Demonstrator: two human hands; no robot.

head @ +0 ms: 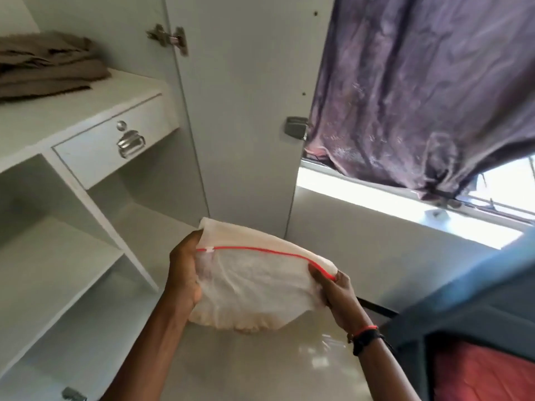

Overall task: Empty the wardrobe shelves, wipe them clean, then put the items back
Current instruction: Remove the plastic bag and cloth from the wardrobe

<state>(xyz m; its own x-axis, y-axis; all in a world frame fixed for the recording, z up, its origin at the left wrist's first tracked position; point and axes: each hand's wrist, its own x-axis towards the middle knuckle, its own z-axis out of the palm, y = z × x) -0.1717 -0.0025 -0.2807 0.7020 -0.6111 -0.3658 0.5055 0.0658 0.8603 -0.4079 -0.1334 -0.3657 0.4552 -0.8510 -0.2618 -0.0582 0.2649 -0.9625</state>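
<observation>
A clear zip bag [260, 285] with a red zipper line and pale folded cloth inside is held in front of the open white wardrobe. My left hand [185, 273] grips its left end and my right hand [338, 296] grips its right end, both in mid-air above the floor. A stack of folded brown cloth [49, 65] lies on the upper shelf [86, 111] at the top left. The lower shelves [52, 256] hold nothing that I can see.
A small drawer [115, 140] with a metal handle sits under the upper shelf. The wardrobe door [249, 111] stands open behind the bag. A purple curtain [428, 82] hangs over a bright window at right. A dark bed frame with a red mattress [486, 371] fills the bottom right.
</observation>
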